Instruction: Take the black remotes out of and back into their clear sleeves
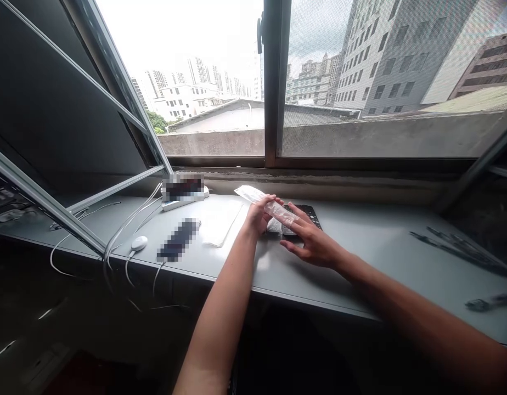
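My left hand (pixel 259 215) is closed around a clear plastic bag (pixel 253 196), holding it a little above the grey desk (pixel 360 241). My right hand (pixel 313 241) has its fingers stretched out, with the fingertips touching the lower end of the same bag. Just behind both hands lies a black remote-like device with buttons (pixel 309 213). A small pale object sits under the bag, partly hidden by my left hand.
A flat white sheet (pixel 220 224) lies left of my hands. Further left are a blurred dark device (pixel 178 240), a white puck on a cable (pixel 139 242), a power strip (pixel 183 197) and several white cables. Dark tools (pixel 455 241) lie at right. A window frame (pixel 274 82) stands behind.
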`<act>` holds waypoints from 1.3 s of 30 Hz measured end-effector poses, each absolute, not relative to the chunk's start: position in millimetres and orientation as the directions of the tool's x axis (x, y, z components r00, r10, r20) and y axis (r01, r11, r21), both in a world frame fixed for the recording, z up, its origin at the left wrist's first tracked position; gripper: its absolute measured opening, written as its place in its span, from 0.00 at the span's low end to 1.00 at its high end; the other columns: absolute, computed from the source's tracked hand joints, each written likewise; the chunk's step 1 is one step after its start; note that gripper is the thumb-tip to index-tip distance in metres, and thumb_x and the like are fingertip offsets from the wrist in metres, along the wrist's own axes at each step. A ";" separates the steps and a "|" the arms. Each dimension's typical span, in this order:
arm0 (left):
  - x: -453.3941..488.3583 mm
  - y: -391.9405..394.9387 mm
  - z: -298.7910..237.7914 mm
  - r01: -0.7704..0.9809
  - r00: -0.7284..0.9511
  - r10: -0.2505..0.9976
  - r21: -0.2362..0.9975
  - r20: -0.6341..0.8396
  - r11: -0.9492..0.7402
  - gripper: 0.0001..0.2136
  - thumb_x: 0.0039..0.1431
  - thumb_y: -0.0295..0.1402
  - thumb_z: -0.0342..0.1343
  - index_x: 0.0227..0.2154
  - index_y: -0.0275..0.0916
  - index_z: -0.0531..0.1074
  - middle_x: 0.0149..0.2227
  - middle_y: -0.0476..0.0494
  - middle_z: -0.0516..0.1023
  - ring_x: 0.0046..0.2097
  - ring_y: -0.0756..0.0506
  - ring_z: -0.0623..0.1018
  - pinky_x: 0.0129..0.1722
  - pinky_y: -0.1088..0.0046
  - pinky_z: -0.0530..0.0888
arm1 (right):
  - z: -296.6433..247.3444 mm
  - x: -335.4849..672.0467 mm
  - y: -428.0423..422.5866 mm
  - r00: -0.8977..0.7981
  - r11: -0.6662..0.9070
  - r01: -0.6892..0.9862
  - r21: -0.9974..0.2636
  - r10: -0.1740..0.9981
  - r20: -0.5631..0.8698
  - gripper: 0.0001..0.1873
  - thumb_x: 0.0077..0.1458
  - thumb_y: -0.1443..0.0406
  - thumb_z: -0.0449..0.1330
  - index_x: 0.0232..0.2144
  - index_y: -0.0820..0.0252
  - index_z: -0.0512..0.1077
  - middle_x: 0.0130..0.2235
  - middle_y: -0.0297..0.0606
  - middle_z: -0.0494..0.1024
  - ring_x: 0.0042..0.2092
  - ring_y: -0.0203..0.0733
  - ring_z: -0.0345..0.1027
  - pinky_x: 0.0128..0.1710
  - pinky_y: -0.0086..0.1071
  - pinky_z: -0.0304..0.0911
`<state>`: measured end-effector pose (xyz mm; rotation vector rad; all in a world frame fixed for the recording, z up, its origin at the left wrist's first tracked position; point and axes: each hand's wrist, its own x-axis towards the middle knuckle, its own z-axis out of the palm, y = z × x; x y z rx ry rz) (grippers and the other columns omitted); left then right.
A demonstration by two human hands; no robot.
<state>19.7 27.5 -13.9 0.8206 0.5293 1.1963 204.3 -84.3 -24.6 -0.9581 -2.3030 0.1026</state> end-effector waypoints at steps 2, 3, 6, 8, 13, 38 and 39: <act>19.1 27.7 -12.9 -0.587 0.297 0.955 0.791 0.013 0.172 0.11 0.55 0.34 0.73 0.36 0.35 0.80 0.37 0.40 0.85 0.37 0.45 0.84 0.44 0.67 0.78 | -24.8 204.2 -84.0 -0.520 0.727 0.616 -0.305 0.665 0.536 0.44 0.72 0.59 0.64 0.81 0.40 0.49 0.80 0.38 0.56 0.82 0.62 0.31 0.77 0.67 0.51; 19.1 27.0 -12.3 -0.575 0.307 0.952 0.795 -0.010 0.194 0.12 0.56 0.36 0.73 0.37 0.34 0.81 0.38 0.38 0.86 0.37 0.44 0.84 0.44 0.67 0.78 | -25.1 204.4 -83.6 -0.512 0.726 0.616 -0.305 0.664 0.545 0.44 0.72 0.59 0.64 0.81 0.41 0.50 0.80 0.38 0.57 0.82 0.63 0.31 0.76 0.67 0.52; 20.0 23.8 -10.9 -0.544 0.349 0.937 0.807 -0.032 0.230 0.14 0.56 0.38 0.74 0.40 0.35 0.82 0.43 0.36 0.87 0.39 0.43 0.85 0.43 0.67 0.78 | -26.2 205.3 -81.8 -0.500 0.731 0.614 -0.297 0.652 0.571 0.43 0.72 0.59 0.64 0.81 0.42 0.51 0.80 0.40 0.57 0.82 0.63 0.32 0.76 0.68 0.52; 20.9 22.4 -11.3 -0.524 0.368 0.930 0.823 -0.013 0.220 0.15 0.55 0.38 0.75 0.41 0.36 0.82 0.44 0.37 0.87 0.40 0.44 0.85 0.43 0.68 0.78 | -26.7 205.9 -81.1 -0.501 0.737 0.611 -0.290 0.644 0.579 0.42 0.72 0.59 0.64 0.80 0.43 0.52 0.80 0.41 0.57 0.82 0.63 0.32 0.76 0.68 0.51; 21.5 26.0 -16.3 -0.531 0.342 0.939 0.832 0.038 0.159 0.15 0.53 0.38 0.76 0.38 0.36 0.81 0.38 0.40 0.86 0.36 0.45 0.83 0.40 0.69 0.78 | -26.2 205.3 -83.0 -0.513 0.731 0.609 -0.306 0.658 0.552 0.41 0.72 0.59 0.63 0.80 0.43 0.53 0.79 0.40 0.59 0.82 0.63 0.32 0.76 0.69 0.51; 1.1 38.0 -3.4 -0.809 0.044 0.991 0.578 -0.126 0.110 0.08 0.54 0.30 0.68 0.35 0.39 0.76 0.34 0.47 0.82 0.34 0.49 0.82 0.37 0.74 0.77 | -41.2 199.6 -79.8 -0.589 0.743 0.637 -0.205 0.641 0.493 0.29 0.70 0.59 0.65 0.71 0.46 0.71 0.71 0.43 0.74 0.80 0.70 0.45 0.73 0.78 0.47; 1.5 37.9 -3.4 -0.807 0.048 0.991 0.580 -0.127 0.114 0.08 0.54 0.30 0.68 0.35 0.39 0.76 0.34 0.47 0.82 0.34 0.49 0.82 0.37 0.74 0.77 | -41.7 199.3 -79.8 -0.597 0.745 0.635 -0.204 0.641 0.482 0.30 0.70 0.59 0.65 0.71 0.45 0.71 0.71 0.43 0.74 0.80 0.70 0.44 0.73 0.79 0.46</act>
